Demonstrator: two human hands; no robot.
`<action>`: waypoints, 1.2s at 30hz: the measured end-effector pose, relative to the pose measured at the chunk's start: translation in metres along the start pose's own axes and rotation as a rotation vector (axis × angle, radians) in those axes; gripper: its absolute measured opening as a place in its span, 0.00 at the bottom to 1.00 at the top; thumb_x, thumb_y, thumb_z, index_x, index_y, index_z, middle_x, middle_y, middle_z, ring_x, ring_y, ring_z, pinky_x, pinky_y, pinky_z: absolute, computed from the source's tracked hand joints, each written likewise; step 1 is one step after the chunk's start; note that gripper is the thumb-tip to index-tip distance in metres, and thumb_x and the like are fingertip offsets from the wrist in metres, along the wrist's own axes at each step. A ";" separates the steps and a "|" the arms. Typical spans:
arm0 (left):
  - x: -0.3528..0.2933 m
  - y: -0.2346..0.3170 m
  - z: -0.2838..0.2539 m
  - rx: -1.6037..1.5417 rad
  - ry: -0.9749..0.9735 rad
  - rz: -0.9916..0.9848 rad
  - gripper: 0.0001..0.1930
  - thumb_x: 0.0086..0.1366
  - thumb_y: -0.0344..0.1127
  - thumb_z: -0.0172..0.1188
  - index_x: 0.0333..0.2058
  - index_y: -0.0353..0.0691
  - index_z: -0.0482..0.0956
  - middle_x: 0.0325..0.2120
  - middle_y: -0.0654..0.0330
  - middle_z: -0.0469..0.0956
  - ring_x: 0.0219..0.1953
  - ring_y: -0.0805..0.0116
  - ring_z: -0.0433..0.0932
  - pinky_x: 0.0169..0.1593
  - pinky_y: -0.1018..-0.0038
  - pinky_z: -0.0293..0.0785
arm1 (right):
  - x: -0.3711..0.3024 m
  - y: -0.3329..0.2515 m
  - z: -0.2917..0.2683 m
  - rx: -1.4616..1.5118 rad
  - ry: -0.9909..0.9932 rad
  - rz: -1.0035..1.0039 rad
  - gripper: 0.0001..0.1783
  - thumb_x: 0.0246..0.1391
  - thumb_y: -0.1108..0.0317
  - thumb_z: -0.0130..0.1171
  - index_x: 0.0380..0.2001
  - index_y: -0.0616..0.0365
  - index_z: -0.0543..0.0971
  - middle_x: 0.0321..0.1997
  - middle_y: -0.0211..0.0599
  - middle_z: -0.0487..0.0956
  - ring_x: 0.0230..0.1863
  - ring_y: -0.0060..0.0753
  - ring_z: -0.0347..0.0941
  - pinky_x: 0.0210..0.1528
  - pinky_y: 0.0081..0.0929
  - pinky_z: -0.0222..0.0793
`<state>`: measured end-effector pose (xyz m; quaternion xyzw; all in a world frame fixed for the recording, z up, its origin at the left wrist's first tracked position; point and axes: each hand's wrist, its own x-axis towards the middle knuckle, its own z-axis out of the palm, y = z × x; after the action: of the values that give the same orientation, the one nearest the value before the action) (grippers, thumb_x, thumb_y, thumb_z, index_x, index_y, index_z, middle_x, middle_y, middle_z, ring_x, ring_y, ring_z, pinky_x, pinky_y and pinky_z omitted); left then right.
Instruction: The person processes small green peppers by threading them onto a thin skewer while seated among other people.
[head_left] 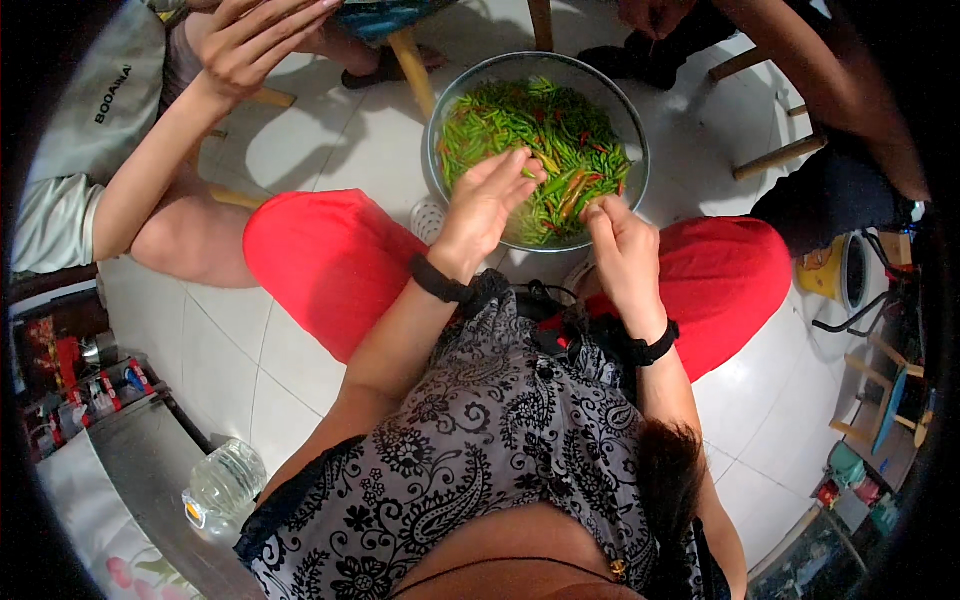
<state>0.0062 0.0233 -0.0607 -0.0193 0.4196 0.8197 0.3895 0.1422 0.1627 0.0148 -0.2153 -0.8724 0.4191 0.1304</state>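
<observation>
A large round bowl (433,165) with a clear or metal rim stands on the floor between my knees. Small green chili peppers (540,115) fill it, with scattered red ones among them. Over the bowl's near left side, my left hand (480,210) is closed with a bit of green chili pepper (527,173) between fingers and thumb. My right hand (625,250) pinches at the near right rim. Its fingertips are beside several larger reddish-green peppers (574,192), and what they grip is hidden.
A co-worker's raised hand (250,45) is at the upper left; another person's arm (830,85) reaches in at the upper right. Wooden stool legs (412,72) stand behind the bowl. A yellow bucket (820,268) is at right, a large clear bottle (225,480) at lower left.
</observation>
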 end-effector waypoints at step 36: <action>-0.006 -0.012 0.023 0.805 -0.010 0.316 0.30 0.65 0.39 0.64 0.62 0.32 0.67 0.57 0.51 0.71 0.58 0.64 0.72 0.59 0.71 0.69 | 0.002 0.002 0.003 -0.144 0.049 0.012 0.11 0.63 0.63 0.50 0.31 0.59 0.76 0.22 0.54 0.76 0.27 0.59 0.76 0.29 0.49 0.70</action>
<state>0.0244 0.0398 -0.0520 0.2025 0.7017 0.6404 0.2379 0.1392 0.1627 0.0112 -0.2396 -0.8955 0.3506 0.1333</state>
